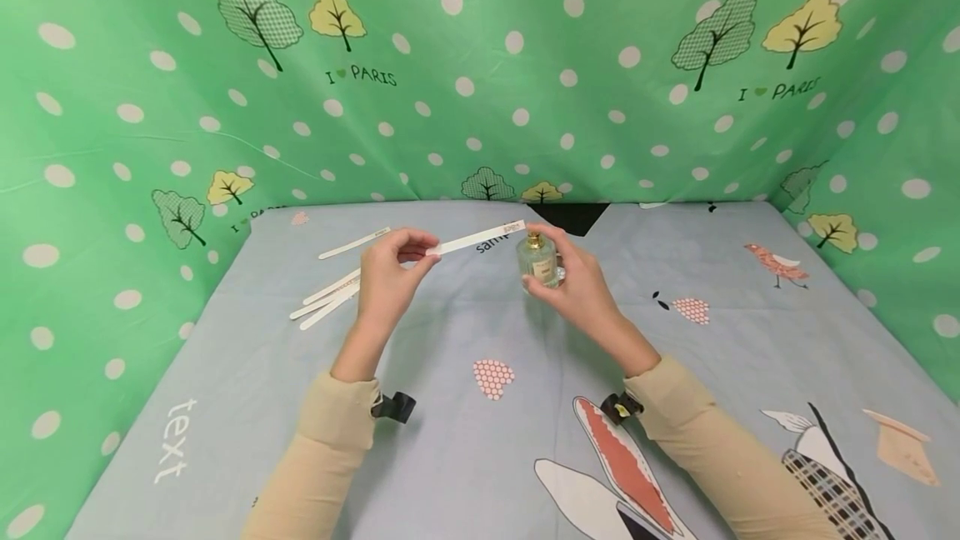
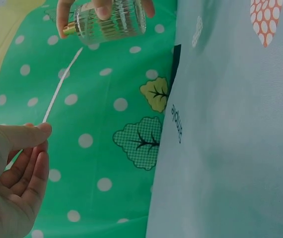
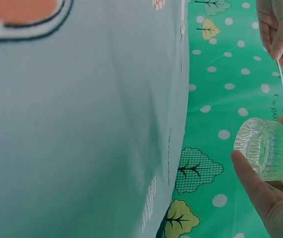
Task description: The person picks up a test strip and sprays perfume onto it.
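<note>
My left hand [image 1: 390,273] pinches one end of a white paper test strip [image 1: 476,238] between thumb and fingers. The strip's printed far end points right, close to the gold sprayer [image 1: 533,238] of a clear ribbed glass perfume bottle [image 1: 537,263]. Around that bottle curls my right hand [image 1: 588,286], its index finger at the sprayer top and its thumb low on the glass. In the left wrist view the strip [image 2: 61,87] ends just short of the bottle [image 2: 114,25]. The right wrist view shows the bottle's ribbed base [image 3: 255,146] above the cloth.
A single white strip [image 1: 348,245] lies at the back left of the grey-blue printed cloth [image 1: 442,440]. Several more strips [image 1: 322,304] overlap beside my left wrist. Green dotted curtains [image 1: 480,65] stand behind and at both sides.
</note>
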Available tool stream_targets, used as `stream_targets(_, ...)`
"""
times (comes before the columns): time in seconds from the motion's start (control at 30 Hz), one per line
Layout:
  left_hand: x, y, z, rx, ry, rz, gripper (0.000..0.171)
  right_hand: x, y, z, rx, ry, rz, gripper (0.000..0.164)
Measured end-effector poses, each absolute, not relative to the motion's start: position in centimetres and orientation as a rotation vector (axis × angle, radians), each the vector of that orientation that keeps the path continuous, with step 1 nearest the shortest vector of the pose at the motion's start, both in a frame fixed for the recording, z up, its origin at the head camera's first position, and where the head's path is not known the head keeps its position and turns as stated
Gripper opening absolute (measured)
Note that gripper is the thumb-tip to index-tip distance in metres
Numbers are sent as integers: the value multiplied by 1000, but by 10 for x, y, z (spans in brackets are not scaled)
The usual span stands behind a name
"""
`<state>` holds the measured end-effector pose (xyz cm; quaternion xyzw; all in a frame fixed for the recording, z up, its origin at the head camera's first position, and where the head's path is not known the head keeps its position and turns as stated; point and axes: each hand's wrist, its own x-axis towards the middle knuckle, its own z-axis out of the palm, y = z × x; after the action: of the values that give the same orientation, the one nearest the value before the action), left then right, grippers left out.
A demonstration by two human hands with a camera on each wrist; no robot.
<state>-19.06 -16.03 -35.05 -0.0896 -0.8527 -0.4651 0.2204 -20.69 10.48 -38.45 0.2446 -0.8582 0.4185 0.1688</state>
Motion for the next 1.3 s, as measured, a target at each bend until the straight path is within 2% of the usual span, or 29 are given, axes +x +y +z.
stream_targets(1.3, -195, -199, -337, -116, -2343, -1240, 19, -202, 106, -380, 670, -2415, 1285, 73)
